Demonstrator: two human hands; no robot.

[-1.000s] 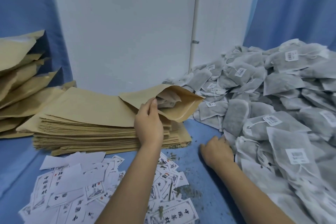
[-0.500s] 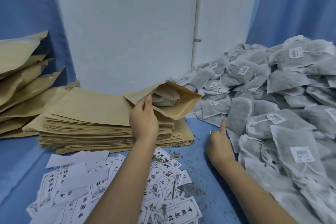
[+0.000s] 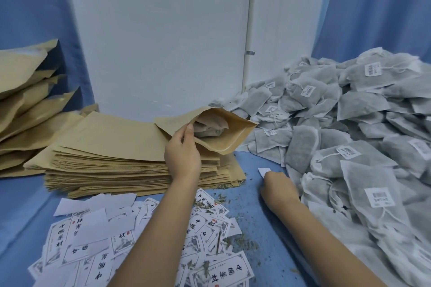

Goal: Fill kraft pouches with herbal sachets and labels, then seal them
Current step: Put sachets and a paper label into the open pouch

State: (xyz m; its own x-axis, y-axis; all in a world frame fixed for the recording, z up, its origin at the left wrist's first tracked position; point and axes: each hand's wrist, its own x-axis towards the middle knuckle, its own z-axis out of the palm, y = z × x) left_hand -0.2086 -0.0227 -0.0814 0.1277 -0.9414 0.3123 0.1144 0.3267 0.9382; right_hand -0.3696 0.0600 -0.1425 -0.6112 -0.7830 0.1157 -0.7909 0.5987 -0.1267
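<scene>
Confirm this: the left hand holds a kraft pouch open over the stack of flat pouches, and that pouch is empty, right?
Not empty. The head view shows herbal sachets inside the kraft pouch that the left hand holds open over the stack of flat pouches.

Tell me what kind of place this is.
Probably a small hand-packing station, not an automated line: a stack of flat kraft pouches, a loose heap of herbal sachets and scattered printed labels on a blue-covered table, with the left hand holding one pouch open.
</scene>
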